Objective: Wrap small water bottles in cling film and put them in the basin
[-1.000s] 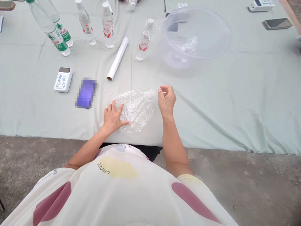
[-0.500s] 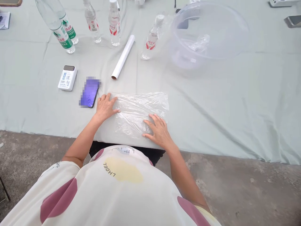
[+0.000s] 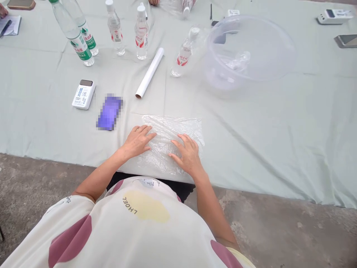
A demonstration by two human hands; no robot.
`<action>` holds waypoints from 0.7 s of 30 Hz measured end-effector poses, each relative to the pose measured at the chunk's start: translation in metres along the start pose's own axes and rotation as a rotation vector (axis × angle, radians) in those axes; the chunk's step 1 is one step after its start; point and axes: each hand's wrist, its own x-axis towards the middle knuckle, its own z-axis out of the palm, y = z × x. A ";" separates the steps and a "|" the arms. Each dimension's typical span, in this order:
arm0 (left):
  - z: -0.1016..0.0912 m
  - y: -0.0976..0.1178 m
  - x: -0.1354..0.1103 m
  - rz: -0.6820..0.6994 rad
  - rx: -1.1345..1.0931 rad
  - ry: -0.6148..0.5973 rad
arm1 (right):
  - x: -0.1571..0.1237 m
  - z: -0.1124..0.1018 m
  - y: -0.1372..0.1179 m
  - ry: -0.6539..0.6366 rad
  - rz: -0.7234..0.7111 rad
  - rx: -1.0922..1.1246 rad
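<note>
A clear, wrinkled plastic sheet lies flat on the cloth-covered table close to my body. On its left part rests my left hand, fingers spread and pointing right. My right hand lies on the right part of the sheet, fingers apart, thumb toward the left hand. Neither hand grips anything. Beyond the sheet is a white roll with a cardboard core. A phone with a blurred purple screen lies left of my left hand.
A white power bank lies left of the phone. Several water bottles stand farther back. One bottle leans beside a large clear plastic basin. Other people's hands show at the far edge. The table's front edge runs near me.
My left hand has slid right and inward over the sheet, and the sheet's left part has shifted with more wrinkles. My right hand stays nearly in place. The view has tilted slightly upward.
</note>
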 end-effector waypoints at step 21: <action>-0.135 -0.115 0.227 -0.572 -0.427 0.543 | -0.023 -0.016 0.027 0.589 0.182 0.079</action>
